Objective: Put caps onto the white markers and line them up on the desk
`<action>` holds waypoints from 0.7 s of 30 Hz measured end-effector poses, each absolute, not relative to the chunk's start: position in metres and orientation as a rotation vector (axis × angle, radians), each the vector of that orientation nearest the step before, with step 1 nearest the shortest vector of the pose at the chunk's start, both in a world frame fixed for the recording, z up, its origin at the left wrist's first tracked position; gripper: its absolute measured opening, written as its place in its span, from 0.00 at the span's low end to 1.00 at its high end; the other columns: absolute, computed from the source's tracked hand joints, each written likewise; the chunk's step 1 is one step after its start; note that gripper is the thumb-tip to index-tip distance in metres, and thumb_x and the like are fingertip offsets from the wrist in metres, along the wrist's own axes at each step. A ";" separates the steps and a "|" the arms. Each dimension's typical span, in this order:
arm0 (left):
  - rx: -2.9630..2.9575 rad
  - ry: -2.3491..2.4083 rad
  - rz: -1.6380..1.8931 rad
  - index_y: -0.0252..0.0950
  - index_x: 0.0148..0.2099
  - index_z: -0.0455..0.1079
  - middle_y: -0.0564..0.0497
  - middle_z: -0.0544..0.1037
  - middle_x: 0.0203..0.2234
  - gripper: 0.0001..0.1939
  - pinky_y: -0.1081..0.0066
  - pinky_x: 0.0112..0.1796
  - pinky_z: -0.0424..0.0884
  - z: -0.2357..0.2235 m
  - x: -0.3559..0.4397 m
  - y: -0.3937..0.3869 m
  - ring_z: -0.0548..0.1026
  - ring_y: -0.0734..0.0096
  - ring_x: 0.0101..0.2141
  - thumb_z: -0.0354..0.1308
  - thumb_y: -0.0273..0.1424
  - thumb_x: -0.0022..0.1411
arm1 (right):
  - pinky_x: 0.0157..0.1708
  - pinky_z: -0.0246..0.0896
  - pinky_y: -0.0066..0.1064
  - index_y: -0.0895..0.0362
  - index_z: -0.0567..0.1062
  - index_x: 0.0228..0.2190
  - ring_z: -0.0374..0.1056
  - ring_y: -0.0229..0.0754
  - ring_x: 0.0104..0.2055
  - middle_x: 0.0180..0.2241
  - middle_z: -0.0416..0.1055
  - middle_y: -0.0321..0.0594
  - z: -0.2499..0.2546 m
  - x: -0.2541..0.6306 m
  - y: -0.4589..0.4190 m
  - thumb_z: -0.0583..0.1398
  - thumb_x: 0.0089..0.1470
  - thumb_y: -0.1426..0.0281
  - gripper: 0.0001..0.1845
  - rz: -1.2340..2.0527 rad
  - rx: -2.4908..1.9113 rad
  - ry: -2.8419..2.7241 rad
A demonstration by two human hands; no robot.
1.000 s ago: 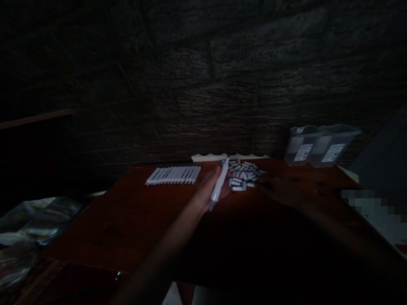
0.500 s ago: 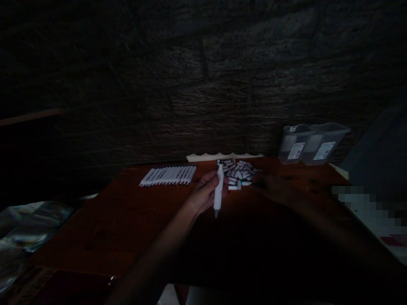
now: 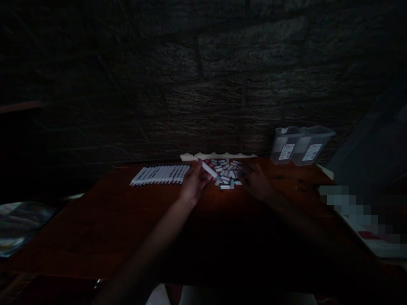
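My left hand [image 3: 191, 184] is closed around a white marker [image 3: 209, 169], which lies slanted across the fingers with its grey tapered end toward the lower right and a dark tip at its upper left. No cap sits on either end. Just right of it is a loose pile of white marker caps [image 3: 226, 173], some with coloured ends. At the pile's right edge my right hand [image 3: 257, 181] reaches in with fingers apart, close to the caps; shadow hides whether the fingertips touch one. Left of my left hand stretches a neat row of white markers [image 3: 160, 174].
Two clear plastic bins [image 3: 282, 148] with labels stand at the back right of the wooden table [image 3: 104, 224]. A pale wavy-edged strip [image 3: 219, 156] lies along the dark textured wall [image 3: 178, 97]. Shiny plastic wrapping [image 3: 23, 224] is beyond the left edge.
The marker in my left hand has turned from nearly upright to a slant, its grey end swinging to the right, over the caps. My right hand has shifted slightly, staying by the pile. The view has panned right.
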State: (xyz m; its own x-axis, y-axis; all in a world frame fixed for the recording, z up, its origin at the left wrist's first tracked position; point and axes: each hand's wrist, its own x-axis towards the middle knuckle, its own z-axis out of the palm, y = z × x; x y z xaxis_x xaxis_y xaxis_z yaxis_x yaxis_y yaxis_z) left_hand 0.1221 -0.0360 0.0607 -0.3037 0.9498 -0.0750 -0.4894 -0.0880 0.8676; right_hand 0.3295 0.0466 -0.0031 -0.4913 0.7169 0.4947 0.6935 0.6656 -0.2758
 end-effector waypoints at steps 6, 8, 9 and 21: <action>0.710 1.045 1.536 0.32 0.41 0.76 0.51 0.78 0.27 0.20 0.78 0.27 0.69 0.057 0.122 -0.036 0.69 0.81 0.22 0.67 0.43 0.53 | 0.54 0.59 0.43 0.56 0.74 0.50 0.65 0.51 0.53 0.50 0.73 0.48 -0.012 0.352 0.068 0.51 0.63 0.60 0.21 0.124 -1.336 -2.243; 0.765 1.070 1.469 0.31 0.41 0.77 0.50 0.78 0.27 0.22 0.78 0.26 0.68 0.056 0.124 -0.037 0.70 0.80 0.23 0.67 0.44 0.51 | 0.53 0.60 0.40 0.53 0.76 0.47 0.66 0.50 0.52 0.49 0.74 0.46 -0.013 0.355 0.071 0.53 0.61 0.60 0.19 0.149 -1.337 -2.251; 0.790 1.084 1.435 0.31 0.42 0.77 0.50 0.78 0.27 0.23 0.79 0.25 0.66 0.055 0.126 -0.038 0.70 0.80 0.22 0.68 0.44 0.50 | 0.53 0.60 0.40 0.53 0.76 0.47 0.66 0.50 0.53 0.49 0.74 0.45 -0.013 0.355 0.072 0.54 0.61 0.60 0.18 0.157 -1.329 -2.258; 0.915 1.086 1.239 0.34 0.38 0.73 0.52 0.78 0.24 0.19 0.81 0.22 0.62 0.051 0.136 -0.044 0.73 0.77 0.24 0.70 0.41 0.49 | 0.55 0.56 0.50 0.50 0.74 0.52 0.57 0.54 0.60 0.58 0.65 0.47 -0.019 0.342 0.067 0.49 0.64 0.59 0.22 0.108 -1.210 -2.343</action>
